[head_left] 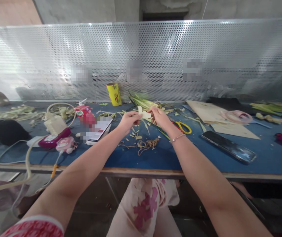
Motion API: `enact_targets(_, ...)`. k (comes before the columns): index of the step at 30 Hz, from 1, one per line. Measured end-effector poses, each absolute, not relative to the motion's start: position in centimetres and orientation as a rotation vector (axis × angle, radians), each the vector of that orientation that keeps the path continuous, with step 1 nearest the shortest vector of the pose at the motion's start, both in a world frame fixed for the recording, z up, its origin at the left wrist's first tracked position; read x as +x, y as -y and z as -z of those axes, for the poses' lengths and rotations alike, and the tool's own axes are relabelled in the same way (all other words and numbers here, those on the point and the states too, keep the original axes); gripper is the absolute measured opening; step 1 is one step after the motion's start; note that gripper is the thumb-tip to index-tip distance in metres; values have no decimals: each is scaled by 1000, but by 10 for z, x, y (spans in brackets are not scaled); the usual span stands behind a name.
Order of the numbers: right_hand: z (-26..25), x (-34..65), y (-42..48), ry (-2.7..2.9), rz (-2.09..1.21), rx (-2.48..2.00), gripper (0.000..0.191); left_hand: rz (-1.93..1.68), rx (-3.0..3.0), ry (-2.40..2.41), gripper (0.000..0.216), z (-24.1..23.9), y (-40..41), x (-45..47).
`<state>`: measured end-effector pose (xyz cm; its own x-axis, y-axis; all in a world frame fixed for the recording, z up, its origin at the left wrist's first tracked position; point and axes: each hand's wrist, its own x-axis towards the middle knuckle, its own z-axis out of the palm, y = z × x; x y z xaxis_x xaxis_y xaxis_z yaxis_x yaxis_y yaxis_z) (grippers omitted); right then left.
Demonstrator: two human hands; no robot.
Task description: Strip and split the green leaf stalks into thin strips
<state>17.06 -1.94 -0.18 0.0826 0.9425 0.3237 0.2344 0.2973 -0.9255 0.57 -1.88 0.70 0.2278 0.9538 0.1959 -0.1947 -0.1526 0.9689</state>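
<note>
Both hands meet over the middle of the blue table (126, 158). A pale cream strip of plant leaf (145, 114), folded with one end standing up, is pinched at its left side by my left hand (130, 120). On its right side the fingers of my right hand (158, 116) are closed on the same strip. Beyond them lies a bundle of green-and-white stalks (143, 101). Yellow-handled scissors (184, 127) lie partly hidden behind my right wrist. Nearer me sits a tangle of brown twine-like strands (147, 144) among small pale scraps.
Left are a phone on a stand (100, 130), a red drink carton (84, 115) and cabled devices (54, 138). A yellow can (114, 94) stands by the perforated metal screen (155, 49). To the right lie a dark phone (229, 147) and tan sheets (205, 112).
</note>
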Motion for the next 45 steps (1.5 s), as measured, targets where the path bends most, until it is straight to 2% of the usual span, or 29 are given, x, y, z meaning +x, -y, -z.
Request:
enact_targets(8,1,168,28,1635,-1078,-1083,20,-1201,1069,-722,21,-17,21,2)
enact_targets(20,0,172,19,1325,-854,-971,17,-1122,1242,-820,22,-12,24,7)
enact_targets(32,-2,165,32,1923,-264,-843,14,-1097,1401,-880,18,-4,21,10)
enact_targets(37,2,161,27,1902,-299,-914,28,-1086,1422,-802,22,-3,21,10)
enact_targets(42,5,162,24,1821,-348,-909,23,-1068,1268,-766,11,-5,23,11)
enact_targets(45,6,162,23,1786,-361,-915,16,-1091,1275,-767,13,-5,21,12)
